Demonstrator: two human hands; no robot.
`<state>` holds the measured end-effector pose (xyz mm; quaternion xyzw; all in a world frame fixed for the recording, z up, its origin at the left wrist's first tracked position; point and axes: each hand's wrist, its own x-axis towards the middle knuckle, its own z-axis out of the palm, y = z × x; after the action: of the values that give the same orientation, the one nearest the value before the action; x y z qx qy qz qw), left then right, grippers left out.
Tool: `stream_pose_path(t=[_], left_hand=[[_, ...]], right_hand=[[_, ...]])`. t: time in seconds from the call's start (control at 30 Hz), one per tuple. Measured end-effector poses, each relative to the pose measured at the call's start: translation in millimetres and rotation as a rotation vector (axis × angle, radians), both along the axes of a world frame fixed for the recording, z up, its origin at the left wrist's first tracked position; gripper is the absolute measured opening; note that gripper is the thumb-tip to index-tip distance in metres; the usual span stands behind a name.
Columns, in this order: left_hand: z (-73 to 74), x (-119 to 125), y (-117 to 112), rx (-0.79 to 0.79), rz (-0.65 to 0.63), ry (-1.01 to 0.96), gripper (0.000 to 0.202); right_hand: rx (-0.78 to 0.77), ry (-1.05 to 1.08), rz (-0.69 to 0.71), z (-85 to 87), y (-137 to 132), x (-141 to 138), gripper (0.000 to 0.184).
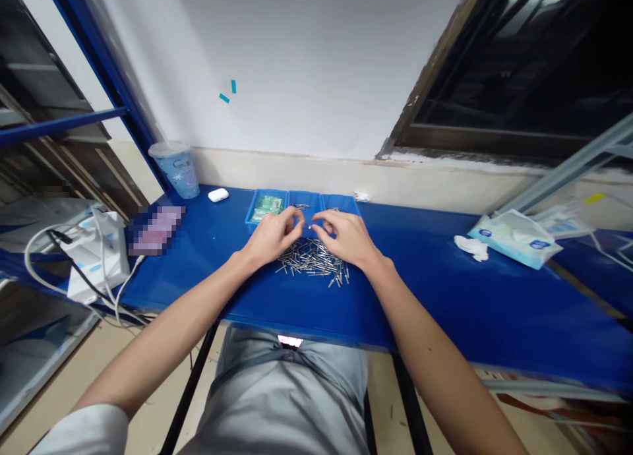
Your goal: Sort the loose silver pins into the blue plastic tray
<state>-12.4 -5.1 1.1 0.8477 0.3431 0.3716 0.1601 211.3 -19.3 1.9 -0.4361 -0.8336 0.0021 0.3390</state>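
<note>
Above a loose pile of thin metal pins (316,260), my left hand (277,232) and my right hand (346,234) face each other, fingertips close together. A tiny shiny metal piece (310,227) shows between them, at the right fingertips; its exact kind is too small to tell. The left thumb and index finger are pinched, and whatever they hold is hidden. Just behind the hands stand joined blue bins: the left bin (248,219) holds green-and-clear packets (266,206), and a few metal pins (301,206) lie in the middle one.
On the blue table (425,277), a lidded cup (180,171) and a white case (218,195) stand at the back left. A blurred pink item (161,229) lies near a power strip (101,257) with cables. At right are a tissue pack (514,237) and crumpled tissue (471,247).
</note>
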Motion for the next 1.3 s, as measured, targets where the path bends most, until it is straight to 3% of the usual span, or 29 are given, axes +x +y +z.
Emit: stream_pose_path(t=[0.37,0.7,1.07,1.3], left_hand=[[1.3,1,-1,0.027,0.026,-0.054,0.016],[4.5,-1,-2,0.031,0.054,-0.061,0.015],[0.2,-3,6,0.124,-0.099,0.158,0.032],[2.2,-3,4,0.093,-0.073,0.123,0.031]], right_hand=[[-0.013,-0.044,0.042,-7.2,-1,-12,0.020],[-0.007,0.084,0.002,-7.7,-1,-12,0.015],[-0.018,0.031,0.049,-7.7,-1,-12,0.032],[0.031,0.060,0.065,-5.5,-2,-11,0.025]])
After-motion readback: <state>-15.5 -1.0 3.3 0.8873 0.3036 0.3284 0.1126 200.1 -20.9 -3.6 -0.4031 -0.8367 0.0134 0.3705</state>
